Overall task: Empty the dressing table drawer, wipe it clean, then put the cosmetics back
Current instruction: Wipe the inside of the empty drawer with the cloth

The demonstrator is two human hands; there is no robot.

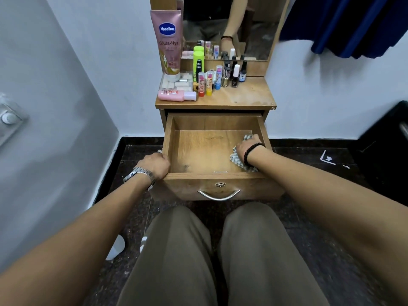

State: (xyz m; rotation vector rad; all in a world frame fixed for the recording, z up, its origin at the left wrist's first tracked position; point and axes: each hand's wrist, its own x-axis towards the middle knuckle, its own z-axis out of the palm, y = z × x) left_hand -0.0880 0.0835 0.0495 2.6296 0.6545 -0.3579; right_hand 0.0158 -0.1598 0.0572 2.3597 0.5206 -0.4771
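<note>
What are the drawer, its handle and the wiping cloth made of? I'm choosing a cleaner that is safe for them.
The drawer looks like wood-grain laminate board: printed grain, matte sheen. The handle seems polished metal, bright and reflective. The cloth under the right hand appears woven cotton with a check pattern, though the fibre cannot be told for sure.

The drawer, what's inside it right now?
Only a checked cloth under the right hand, against the drawer's right wall. The wood beneath them is hidden.
</note>
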